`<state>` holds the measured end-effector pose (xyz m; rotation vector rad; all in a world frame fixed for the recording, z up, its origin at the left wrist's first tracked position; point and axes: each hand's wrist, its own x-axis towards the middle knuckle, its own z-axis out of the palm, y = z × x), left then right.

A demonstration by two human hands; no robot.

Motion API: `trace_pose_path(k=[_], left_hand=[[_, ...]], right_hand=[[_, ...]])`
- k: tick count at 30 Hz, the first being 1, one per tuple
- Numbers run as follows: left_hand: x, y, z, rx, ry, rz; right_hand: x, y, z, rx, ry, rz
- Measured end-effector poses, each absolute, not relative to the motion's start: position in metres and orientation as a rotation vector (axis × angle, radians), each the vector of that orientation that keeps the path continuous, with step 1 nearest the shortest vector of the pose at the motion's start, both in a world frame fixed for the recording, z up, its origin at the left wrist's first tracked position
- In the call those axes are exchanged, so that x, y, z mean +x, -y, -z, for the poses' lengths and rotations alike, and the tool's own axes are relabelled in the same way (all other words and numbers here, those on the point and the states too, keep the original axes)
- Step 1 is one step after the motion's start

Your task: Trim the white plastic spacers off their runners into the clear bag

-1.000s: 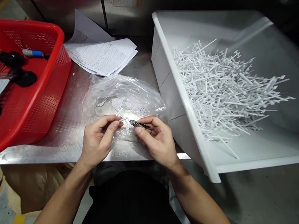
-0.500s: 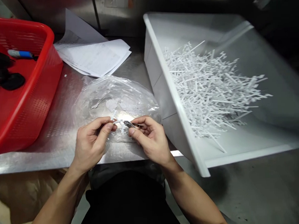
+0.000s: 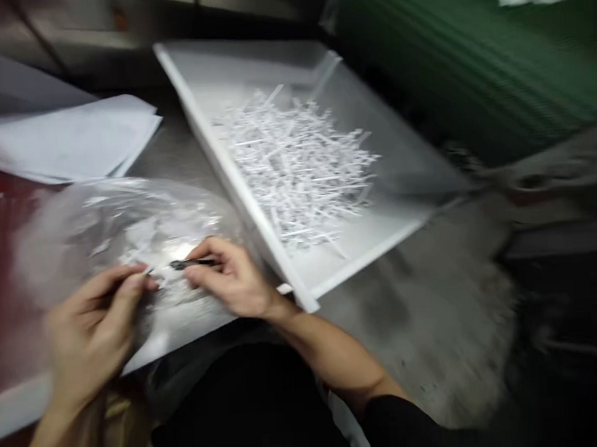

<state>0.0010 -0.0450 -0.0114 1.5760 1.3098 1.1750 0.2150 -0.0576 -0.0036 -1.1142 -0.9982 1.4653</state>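
My left hand (image 3: 96,327) pinches a small white plastic piece (image 3: 148,270) between thumb and fingertips, over a clear plastic bag (image 3: 98,220) on the metal table. Just to the right, my right hand (image 3: 231,277) is closed round a small dark tool (image 3: 193,263), whose tip points at the white piece. Tool tip and piece look slightly apart, though blur makes this hard to tell. A grey-white bin (image 3: 236,177) stands right of the bag, with a heap of thin white plastic pieces (image 3: 300,170) in it.
Paper sheets (image 3: 69,142) lie behind the bag at the left. A blurred red surface (image 3: 6,279) shows at the left edge. Concrete floor (image 3: 433,310) is at the right, and a green surface (image 3: 470,61) with white lettering is at the upper right.
The view has swung to the right, so the scene sits further left and the red basket is mostly out of frame. The tool tip has come away from the white piece.
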Motion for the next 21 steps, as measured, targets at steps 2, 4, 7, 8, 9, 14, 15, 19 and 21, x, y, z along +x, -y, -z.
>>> trace_pose_path(k=[2,4,7,8,9,14,15,19,21], left_hand=[[0.016,0.048,0.002,1.632,-1.417,-1.178],[0.021,0.045,0.001,1.645,-1.417,-1.140],[0.019,0.042,0.002,1.624,-1.369,-1.108],[0.018,0.042,0.002,1.622,-1.365,-1.109],[0.017,0.043,0.002,1.623,-1.364,-1.106],[0.019,0.043,0.004,1.577,-1.375,-1.135],[0.020,0.043,0.004,1.548,-1.378,-1.166],[0.025,0.047,0.004,1.446,-1.361,-1.368],[0.026,0.049,0.001,1.437,-1.338,-1.446]], right_hand=[[0.216,0.060,0.004,-1.070,0.962,-1.507],[0.218,0.058,0.007,-1.065,0.951,-1.505],[0.218,0.054,0.008,-1.081,0.965,-1.497],[0.217,0.054,0.008,-1.086,0.966,-1.493],[0.217,0.054,0.007,-1.091,0.965,-1.489],[0.214,0.055,0.006,-1.140,0.942,-1.443],[0.214,0.055,0.006,-1.151,0.927,-1.424],[0.215,0.055,0.007,-1.165,0.857,-1.372],[0.216,0.054,0.007,-1.161,0.843,-1.373]])
